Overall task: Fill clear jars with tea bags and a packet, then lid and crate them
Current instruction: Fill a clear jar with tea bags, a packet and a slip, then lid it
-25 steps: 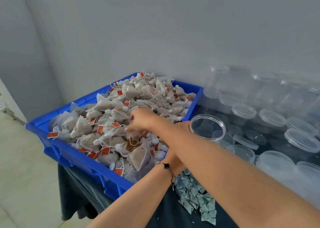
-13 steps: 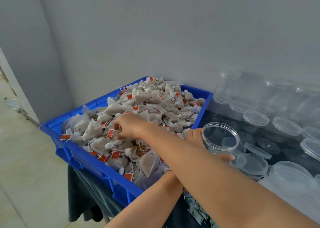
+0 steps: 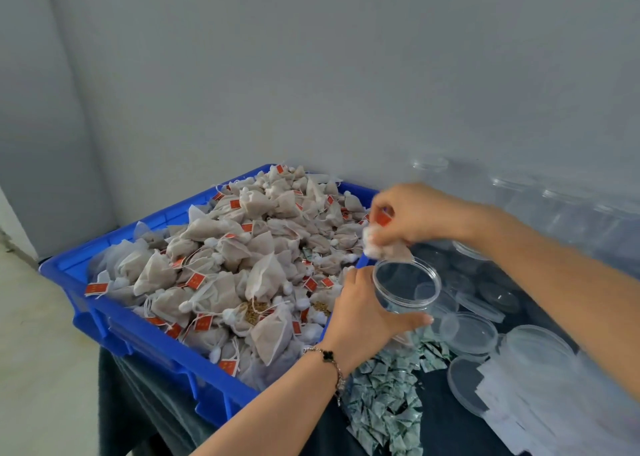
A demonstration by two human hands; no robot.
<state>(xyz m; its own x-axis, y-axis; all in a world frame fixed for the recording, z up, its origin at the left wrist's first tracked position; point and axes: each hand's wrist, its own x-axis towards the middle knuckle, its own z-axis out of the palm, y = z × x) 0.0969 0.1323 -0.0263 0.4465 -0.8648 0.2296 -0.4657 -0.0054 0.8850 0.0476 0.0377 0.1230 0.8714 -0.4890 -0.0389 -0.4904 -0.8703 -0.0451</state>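
We're looking down at the blue crate (image 3: pixel 114 320), heaped to the brim with beige tea bags (image 3: pixel 242 268), each trailing a string and a little red tag. Just off the crate's right wall, the left hand (image 3: pixel 363 313) wraps round an open clear jar (image 3: pixel 407 287), fingers curled about its side and the mouth facing up; a bracelet (image 3: pixel 327 357) with a dark clover charm sits on that wrist. Directly above the jar, over the crate's right rim, the right hand (image 3: pixel 412 213) is bunched tight round a small clutch of tea bags (image 3: pixel 384 247), a red tag poking out between the fingers and the white bundle hanging just above the jar's mouth; how many bags are in that clutch we can't make out through the blur. Nearer to us than the jar, beside the crate's right corner, a scatter of small green-and-white packets (image 3: pixel 384 396) lies on the dark cloth (image 3: pixel 145 396) draped under the crate. Further right of the crate, clear lids (image 3: pixel 469 332) and more empty jars (image 3: pixel 540 355) crowd the tabletop, and a stack of white paper strips (image 3: pixel 509 400) sits at the near right.
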